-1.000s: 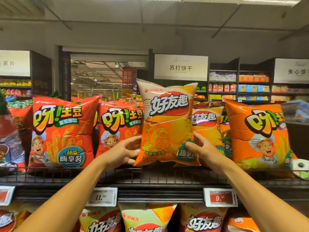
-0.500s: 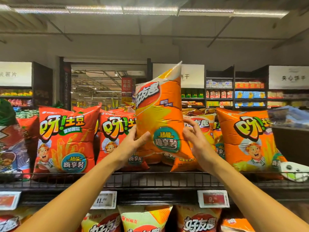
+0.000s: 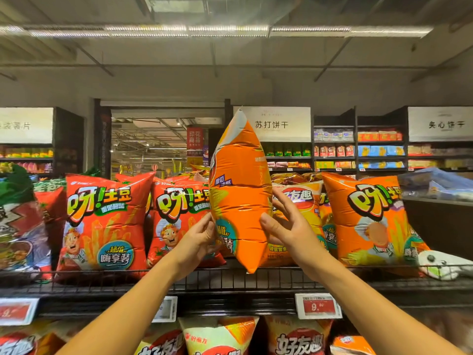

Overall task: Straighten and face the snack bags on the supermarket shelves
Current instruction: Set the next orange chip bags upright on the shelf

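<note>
Orange snack bag, a second ago facing front, now turned edge-on between both hands — its printed face points left, so facing is mid-step, not finished. Left hand cups the bag's lower left side; right hand presses its lower right edge, fingers spread and nearly straight. The bag is glossy, air-puffed film, pillow-shaped with crimped ends, its bottom tip just above the wire shelf — red bags stand left of the left hand.
</note>
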`<state>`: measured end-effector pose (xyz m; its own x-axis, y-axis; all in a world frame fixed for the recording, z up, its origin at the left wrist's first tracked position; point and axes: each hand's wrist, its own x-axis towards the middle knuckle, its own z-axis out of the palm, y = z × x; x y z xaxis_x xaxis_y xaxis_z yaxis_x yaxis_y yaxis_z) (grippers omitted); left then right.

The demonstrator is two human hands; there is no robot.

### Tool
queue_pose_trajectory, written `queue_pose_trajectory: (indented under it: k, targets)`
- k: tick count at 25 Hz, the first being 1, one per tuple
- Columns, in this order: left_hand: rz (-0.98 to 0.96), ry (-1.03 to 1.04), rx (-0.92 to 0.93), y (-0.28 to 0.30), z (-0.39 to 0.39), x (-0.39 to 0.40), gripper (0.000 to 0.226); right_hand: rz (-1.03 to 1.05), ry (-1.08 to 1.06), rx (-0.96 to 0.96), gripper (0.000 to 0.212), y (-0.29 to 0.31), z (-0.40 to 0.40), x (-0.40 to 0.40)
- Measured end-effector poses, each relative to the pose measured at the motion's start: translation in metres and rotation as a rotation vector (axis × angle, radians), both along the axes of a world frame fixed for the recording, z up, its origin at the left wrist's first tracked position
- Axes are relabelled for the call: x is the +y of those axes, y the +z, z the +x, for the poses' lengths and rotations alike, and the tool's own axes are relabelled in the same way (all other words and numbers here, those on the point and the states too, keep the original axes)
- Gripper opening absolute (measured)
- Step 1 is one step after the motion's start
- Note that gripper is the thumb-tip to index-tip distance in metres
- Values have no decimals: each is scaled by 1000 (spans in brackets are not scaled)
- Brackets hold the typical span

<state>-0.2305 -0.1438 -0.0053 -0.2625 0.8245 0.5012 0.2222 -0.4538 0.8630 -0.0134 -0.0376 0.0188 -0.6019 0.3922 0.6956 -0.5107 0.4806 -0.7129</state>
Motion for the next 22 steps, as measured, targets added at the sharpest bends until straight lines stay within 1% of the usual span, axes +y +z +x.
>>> queue_pose_trajectory:
  k: [4, 5, 7, 8, 10, 12, 14, 15, 17, 18, 19, 21, 22]
  targets:
    - [-25, 7, 9, 1, 2, -4, 89, -27, 28, 2, 67, 0, 3, -2]
    - [-24, 9, 22, 2, 2, -6, 86, -40, 49, 2, 72, 1, 4, -2]
    - [-11, 29, 31, 4, 3, -10, 82, -73, 93, -22, 89, 2, 6, 1]
    - [-3, 44, 28, 6, 4, -11, 85, -102, 110, -30, 90, 2, 6, 3]
    - [10, 82, 13, 8, 8, -12, 96, -165, 122, -22, 74, 2, 5, 7]
    - [42, 127, 3, 11, 17, -11, 96, -214, 117, 4, 61, 2, 3, 10]
    - [87, 198, 12, 16, 26, -11, 82, -249, 109, 8, 60, 3, 3, 11]
    - [120, 242, 24, 19, 30, -11, 70, -250, 93, 11, 64, 4, 4, 11]
    - [167, 319, 39, 25, 36, -12, 44, -206, 29, 23, 72, 6, 5, 9]
    - [155, 318, 35, 27, 39, -12, 40, -170, -11, 33, 76, 6, 5, 7]
    - [124, 279, 21, 29, 42, -12, 44, -127, -50, 43, 79, 5, 5, 5]
    - [51, 138, 4, 31, 50, -12, 71, -20, -129, 38, 78, 2, 2, 1]
    - [39, 111, 19, 31, 54, -11, 85, 36, -159, 26, 72, 1, 1, -1]
